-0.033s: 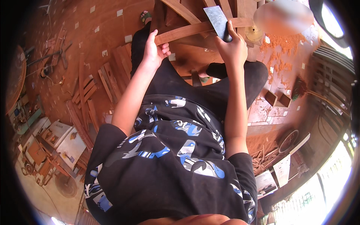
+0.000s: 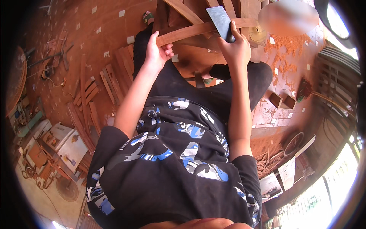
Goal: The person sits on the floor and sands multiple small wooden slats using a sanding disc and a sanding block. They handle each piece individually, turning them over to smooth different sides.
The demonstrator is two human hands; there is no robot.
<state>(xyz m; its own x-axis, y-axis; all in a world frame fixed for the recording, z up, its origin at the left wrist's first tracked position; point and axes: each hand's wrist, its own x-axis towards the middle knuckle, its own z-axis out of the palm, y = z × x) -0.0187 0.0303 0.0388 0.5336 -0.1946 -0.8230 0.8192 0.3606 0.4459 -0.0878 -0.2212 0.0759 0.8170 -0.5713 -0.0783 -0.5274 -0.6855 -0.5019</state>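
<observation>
A slightly curved reddish-brown wooden strip slants up from my left hand toward the right. My left hand is closed on its near left end, thumb along the side and fingers curled. In my right hand is a scraper with a wide flat grey metal blade and a dark handle. Its blade crosses over the strip, and the index finger stretches along the handle. Whether the blade touches the wood I cannot tell. The handle is mostly hidden by my fingers.
More wooden pieces lie beyond the strip. Boards are stacked on the floor at left, near a white cabinet. Orange shavings cover the right floor, with a broom and a small open box there.
</observation>
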